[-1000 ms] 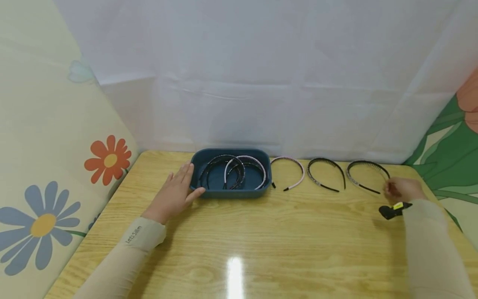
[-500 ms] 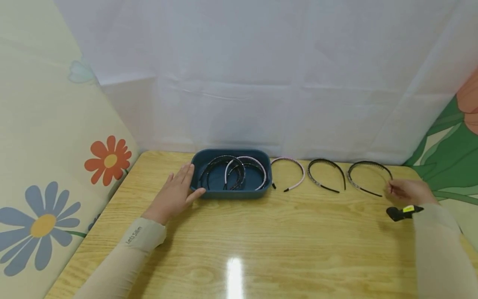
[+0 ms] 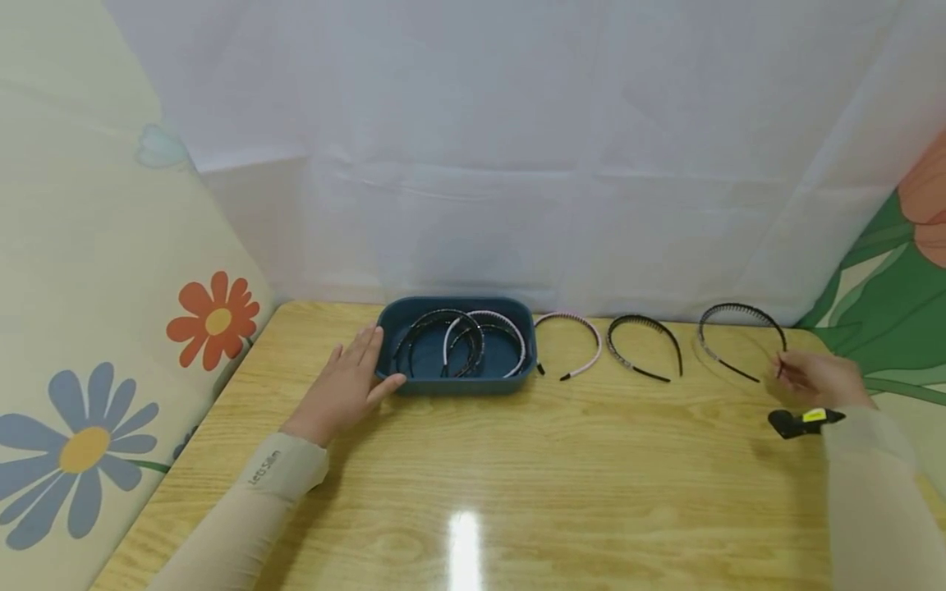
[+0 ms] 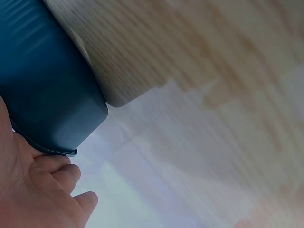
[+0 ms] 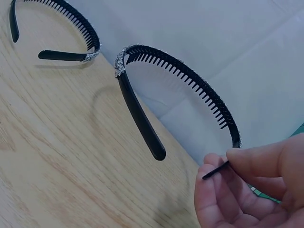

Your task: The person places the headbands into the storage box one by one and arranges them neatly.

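At the right end of the table, my right hand (image 3: 824, 377) pinches one tip of a black toothed headband (image 5: 178, 66) between thumb and fingers. Silvery glitter covers its outer side, and in the right wrist view it hangs above the wood. My left hand (image 3: 346, 384) lies with straight fingers against the left end of a dark blue basket (image 3: 461, 385); the left wrist view shows fingers at the basket's rim (image 4: 66, 153). Inside the basket are several headbands, among them a dark speckled headband (image 3: 484, 345) and a whitish-pink headband (image 3: 523, 341).
Right of the basket a pink headband (image 3: 597, 335) lies on the wooden table (image 3: 562, 476), its left side close to the basket. Another black glittery headband (image 3: 676, 341) lies between it and the right hand. A white cloth (image 3: 473, 164) hangs behind the table.
My right hand has moved slightly right, and the headband it holds has come up off the table. The left hand and the basket have stayed in place.
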The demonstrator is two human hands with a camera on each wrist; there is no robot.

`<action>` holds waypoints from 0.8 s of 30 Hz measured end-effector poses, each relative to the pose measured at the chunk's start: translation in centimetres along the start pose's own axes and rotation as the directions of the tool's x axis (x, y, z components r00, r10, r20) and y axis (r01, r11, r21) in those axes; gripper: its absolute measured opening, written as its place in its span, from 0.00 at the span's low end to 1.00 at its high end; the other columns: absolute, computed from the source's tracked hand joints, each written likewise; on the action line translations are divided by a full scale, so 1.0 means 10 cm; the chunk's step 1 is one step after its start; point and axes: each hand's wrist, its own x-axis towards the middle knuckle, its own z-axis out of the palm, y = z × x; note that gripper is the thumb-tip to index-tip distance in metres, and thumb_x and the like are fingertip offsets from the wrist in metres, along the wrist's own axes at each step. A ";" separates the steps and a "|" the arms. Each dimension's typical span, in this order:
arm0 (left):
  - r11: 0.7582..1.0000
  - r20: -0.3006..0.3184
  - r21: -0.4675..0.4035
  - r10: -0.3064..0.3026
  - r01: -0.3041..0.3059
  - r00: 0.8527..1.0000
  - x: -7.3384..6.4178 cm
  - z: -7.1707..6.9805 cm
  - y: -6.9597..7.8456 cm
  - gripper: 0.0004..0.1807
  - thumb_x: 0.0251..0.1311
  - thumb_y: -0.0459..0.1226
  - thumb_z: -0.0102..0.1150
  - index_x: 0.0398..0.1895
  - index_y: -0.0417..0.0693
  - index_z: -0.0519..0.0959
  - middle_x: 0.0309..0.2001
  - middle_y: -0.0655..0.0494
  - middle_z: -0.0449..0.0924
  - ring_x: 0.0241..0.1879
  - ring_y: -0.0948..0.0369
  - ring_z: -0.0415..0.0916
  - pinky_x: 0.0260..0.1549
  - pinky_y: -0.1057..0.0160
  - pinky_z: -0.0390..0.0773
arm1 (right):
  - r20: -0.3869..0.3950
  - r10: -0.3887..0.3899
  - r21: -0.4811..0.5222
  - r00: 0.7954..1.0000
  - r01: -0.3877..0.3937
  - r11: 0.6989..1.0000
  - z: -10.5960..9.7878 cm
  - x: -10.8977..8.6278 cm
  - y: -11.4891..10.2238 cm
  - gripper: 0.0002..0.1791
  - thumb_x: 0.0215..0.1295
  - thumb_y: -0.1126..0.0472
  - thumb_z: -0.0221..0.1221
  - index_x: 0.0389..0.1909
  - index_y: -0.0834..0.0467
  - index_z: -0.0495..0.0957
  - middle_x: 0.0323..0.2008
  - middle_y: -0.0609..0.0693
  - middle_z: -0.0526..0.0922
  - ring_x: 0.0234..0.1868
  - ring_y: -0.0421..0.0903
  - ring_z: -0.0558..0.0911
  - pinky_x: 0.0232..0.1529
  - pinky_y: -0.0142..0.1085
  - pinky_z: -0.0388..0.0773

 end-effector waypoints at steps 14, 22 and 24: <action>1.000 -0.003 0.004 0.002 -0.002 1.000 -0.01 0.00 0.00 0.50 0.75 0.61 0.42 0.79 0.29 0.43 0.80 0.33 0.41 0.79 0.40 0.39 0.73 0.33 0.41 | 0.062 -0.019 0.078 0.998 0.014 0.997 0.14 0.03 -0.01 0.22 0.79 0.66 0.48 0.28 0.56 0.87 0.30 0.47 0.86 0.32 0.38 0.84 0.36 0.27 0.82; 1.000 -0.007 0.008 0.004 -0.004 1.000 -0.02 -0.01 0.01 0.49 0.76 0.60 0.43 0.79 0.29 0.43 0.80 0.33 0.41 0.79 0.40 0.39 0.73 0.33 0.42 | 0.218 -0.080 0.060 0.973 0.069 0.996 0.23 0.09 -0.01 0.22 0.81 0.67 0.45 0.34 0.56 0.87 0.34 0.46 0.86 0.36 0.36 0.84 0.40 0.26 0.82; 1.000 -0.007 0.010 0.003 -0.003 1.000 -0.01 -0.01 0.00 0.49 0.76 0.60 0.43 0.79 0.29 0.43 0.80 0.33 0.41 0.79 0.40 0.39 0.73 0.33 0.42 | 0.243 -0.099 0.059 0.965 0.087 0.994 0.26 0.11 -0.02 0.22 0.81 0.68 0.44 0.35 0.56 0.87 0.35 0.46 0.86 0.37 0.36 0.84 0.41 0.26 0.82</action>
